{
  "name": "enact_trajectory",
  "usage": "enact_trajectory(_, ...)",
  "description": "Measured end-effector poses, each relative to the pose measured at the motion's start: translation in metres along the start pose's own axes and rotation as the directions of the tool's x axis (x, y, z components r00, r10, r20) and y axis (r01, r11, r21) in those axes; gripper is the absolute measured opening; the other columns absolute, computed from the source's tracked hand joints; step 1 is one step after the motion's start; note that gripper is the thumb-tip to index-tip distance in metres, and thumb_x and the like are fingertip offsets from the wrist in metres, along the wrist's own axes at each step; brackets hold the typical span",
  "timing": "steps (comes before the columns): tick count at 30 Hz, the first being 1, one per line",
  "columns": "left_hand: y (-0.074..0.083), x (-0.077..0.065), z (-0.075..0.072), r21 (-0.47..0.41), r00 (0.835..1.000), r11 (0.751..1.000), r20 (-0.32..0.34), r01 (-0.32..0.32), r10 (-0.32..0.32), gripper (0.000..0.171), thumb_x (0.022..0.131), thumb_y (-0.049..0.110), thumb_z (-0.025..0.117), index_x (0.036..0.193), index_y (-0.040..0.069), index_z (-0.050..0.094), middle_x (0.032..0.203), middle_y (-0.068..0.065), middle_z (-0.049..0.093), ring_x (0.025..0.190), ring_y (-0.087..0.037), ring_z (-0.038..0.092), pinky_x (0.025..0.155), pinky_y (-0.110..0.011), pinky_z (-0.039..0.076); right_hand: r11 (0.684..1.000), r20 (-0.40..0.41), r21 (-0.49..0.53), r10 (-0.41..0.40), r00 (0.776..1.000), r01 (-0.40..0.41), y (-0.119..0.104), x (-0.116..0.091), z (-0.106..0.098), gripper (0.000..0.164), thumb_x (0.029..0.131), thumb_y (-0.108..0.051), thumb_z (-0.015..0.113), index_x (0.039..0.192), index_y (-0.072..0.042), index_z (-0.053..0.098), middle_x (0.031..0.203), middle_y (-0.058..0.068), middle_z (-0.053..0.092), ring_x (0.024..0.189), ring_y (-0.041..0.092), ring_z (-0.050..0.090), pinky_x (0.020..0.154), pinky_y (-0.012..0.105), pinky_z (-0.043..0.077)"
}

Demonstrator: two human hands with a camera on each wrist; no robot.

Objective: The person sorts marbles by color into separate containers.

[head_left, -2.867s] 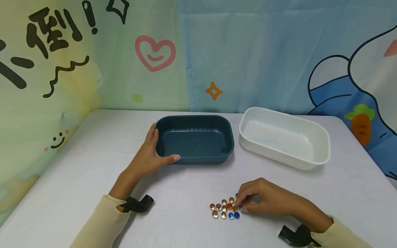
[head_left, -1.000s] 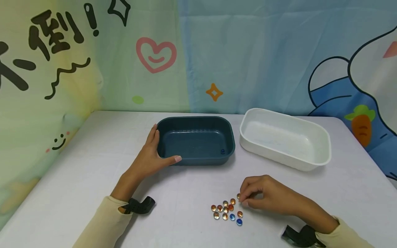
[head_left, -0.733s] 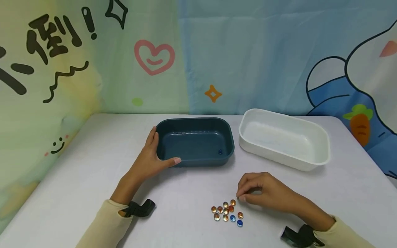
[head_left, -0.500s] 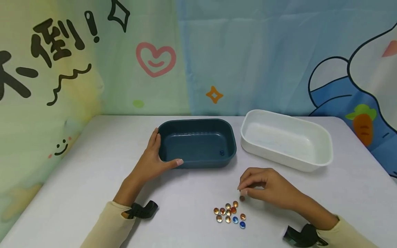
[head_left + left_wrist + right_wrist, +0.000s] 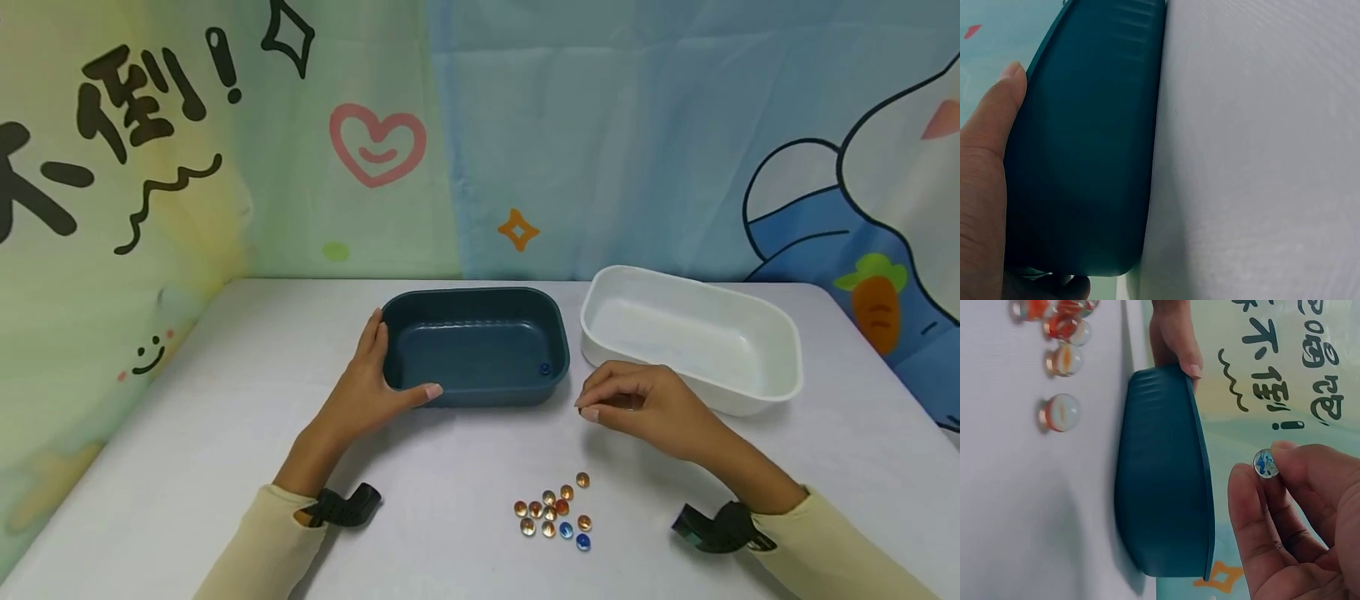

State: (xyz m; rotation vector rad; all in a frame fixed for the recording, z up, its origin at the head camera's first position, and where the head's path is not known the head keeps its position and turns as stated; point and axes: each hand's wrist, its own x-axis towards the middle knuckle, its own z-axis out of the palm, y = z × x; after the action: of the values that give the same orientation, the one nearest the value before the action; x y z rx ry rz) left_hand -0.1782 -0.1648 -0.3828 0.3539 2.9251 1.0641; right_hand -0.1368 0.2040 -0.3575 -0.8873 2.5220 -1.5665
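Observation:
My left hand (image 5: 367, 379) grips the near left corner of a dark teal basin (image 5: 480, 396), thumb along the front rim and fingers against its left side. In the left wrist view, the thumb (image 5: 997, 109) lies at the rim of the basin. Between thumb and fingertips, my right hand (image 5: 637, 404) pinches a clear glass marble (image 5: 1265, 464) with blue inside. It is raised above the table, just right of the basin and in front of the white basin (image 5: 690, 379). A dark blue marble (image 5: 545, 368) lies in the teal basin's near right corner.
Several marbles, orange, clear and blue, lie in a loose cluster on the white tablecloth; an orange marble (image 5: 582, 480) sits at its far right end and a blue marble (image 5: 583, 542) at its near end. A printed curtain (image 5: 637, 150) hangs behind the table.
My right hand has lifted away from the marble cluster and moved forward, a marble pinched in it. The left hand stays on the teal basin. The marble in the basin has shifted slightly.

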Motion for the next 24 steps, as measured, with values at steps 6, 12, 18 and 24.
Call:
enact_trajectory(6,-0.002,0.001,0.0,0.005,1.0,1.0,-0.002,0.001,-0.001,0.125,0.073,0.072,0.069,0.154,-0.001,0.007,0.16,0.009,-0.013,0.146,-0.029,0.011,0.11,-0.054,0.026,0.999,0.011,0.03,0.018,1.0,-0.018,0.004,0.012,0.002,0.014,0.088,-0.007,0.072,0.097,-0.016,0.077,0.097,0.0,0.066,0.088,0.019,0.06,0.071,0.027,0.053)
enact_trajectory(12,-0.003,0.0,0.0,0.001,1.0,1.0,-0.004,0.003,-0.003,0.125,0.073,0.072,0.069,0.154,-0.001,0.008,0.16,0.01,-0.013,0.146,-0.029,0.011,0.11,-0.054,0.025,0.999,-0.009,0.05,-0.008,1.0,0.008,0.005,0.028,0.001,0.012,0.088,-0.003,0.072,0.098,-0.009,0.077,0.098,0.002,0.066,0.088,0.02,0.061,0.069,0.026,0.052)
enact_trajectory(18,-0.004,0.0,-0.001,-0.001,1.0,1.0,-0.001,0.002,-0.002,0.125,0.073,0.073,0.068,0.154,0.001,0.007,0.16,0.011,-0.014,0.146,-0.028,0.01,0.11,-0.054,0.026,1.0,-0.057,0.014,-0.008,0.998,0.009,0.006,0.048,0.001,0.011,0.089,-0.006,0.072,0.097,-0.012,0.077,0.098,0.001,0.066,0.083,0.019,0.06,0.064,0.026,0.05)
enact_trajectory(24,-0.004,0.002,0.0,0.005,1.0,1.0,0.0,-0.002,0.002,0.125,0.073,0.072,0.068,0.154,0.0,0.008,0.16,0.011,-0.014,0.146,-0.028,0.011,0.11,-0.054,0.026,1.0,-0.05,0.016,-0.015,0.999,0.015,0.005,0.07,-0.001,0.011,0.091,-0.008,0.07,0.099,-0.008,0.077,0.101,0.005,0.065,0.088,0.02,0.059,0.068,0.027,0.051)
